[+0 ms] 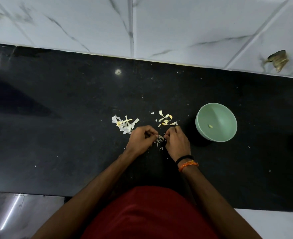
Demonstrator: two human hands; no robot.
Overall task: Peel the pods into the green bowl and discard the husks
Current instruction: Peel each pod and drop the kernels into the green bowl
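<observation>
Your left hand and your right hand are close together over the black counter, fingers curled in, and both pinch a small white garlic piece between them; how much of it is clove and how much is skin I cannot tell. Just below your hands some thin peel bits lie on the counter. To your right, near the right hand, stands the green bowl, upright, and inside it lies one single peeled clove. Behind the left hand there is a pile of white husks. Behind the right hand lies a second group of yellowish cloves and skins, between the husks and the bowl.
</observation>
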